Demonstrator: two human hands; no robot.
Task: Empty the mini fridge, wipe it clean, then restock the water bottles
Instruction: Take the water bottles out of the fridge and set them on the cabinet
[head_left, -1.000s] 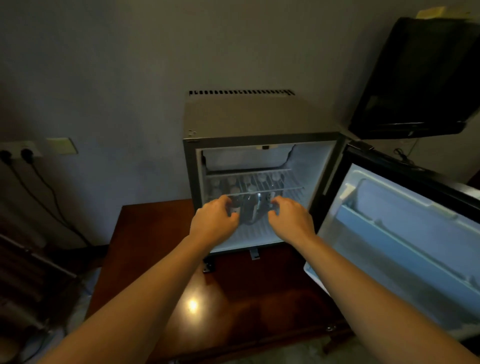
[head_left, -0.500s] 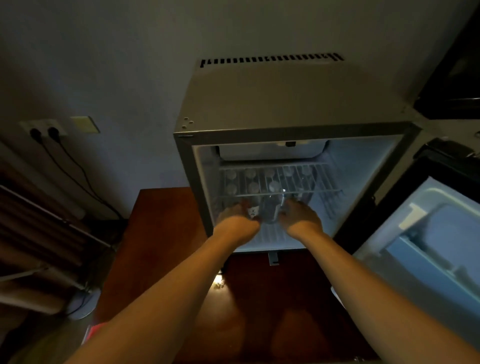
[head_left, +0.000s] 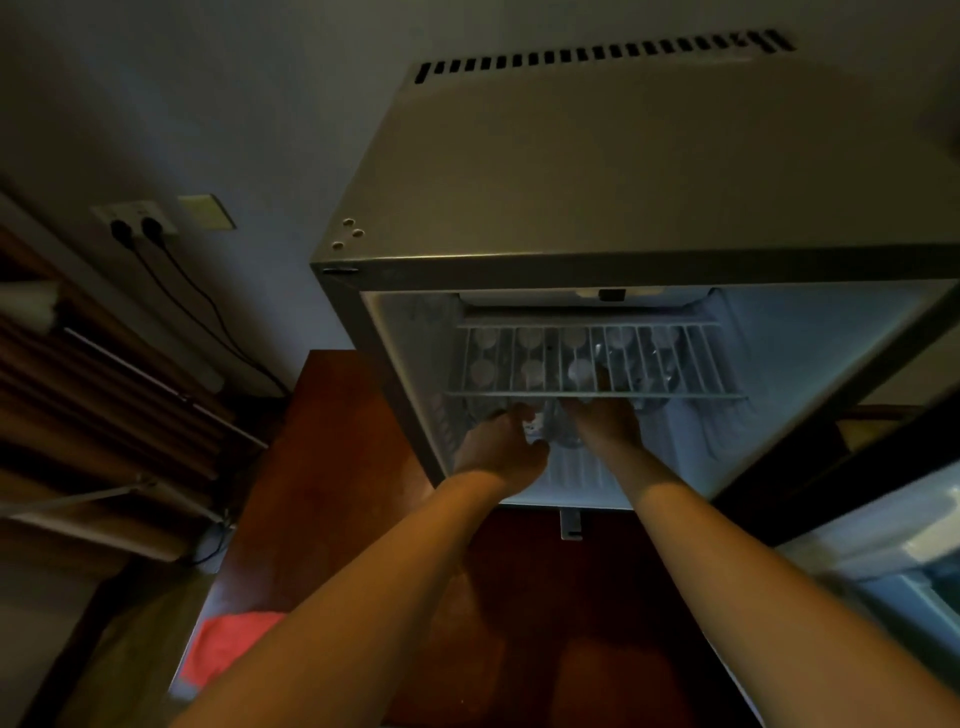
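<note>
The grey mini fridge (head_left: 623, 171) stands open on a dark wooden cabinet (head_left: 337, 447). Several water bottles (head_left: 530, 340) with pale caps stand in rows beneath its white wire shelf (head_left: 675, 396). Both my hands reach into the lower compartment, just under the shelf's front edge. My left hand (head_left: 498, 449) curls round a clear water bottle (head_left: 555, 434) from the left. From the other side, my right hand (head_left: 605, 423) holds the same cluster, its fingertips hidden under the shelf. Whether one or two bottles sit between my hands is unclear.
The fridge door (head_left: 893, 545) hangs open at the right, close to my right forearm. A red cloth (head_left: 228, 644) lies at the lower left beside the cabinet. A wall socket (head_left: 135, 221) with two plugged cables is at the left, above wooden slats (head_left: 104, 395).
My view has moved closer and higher over the fridge. Both hands have gone deeper into the lower compartment with the bottle between them, now reaching under the shelf's front edge.
</note>
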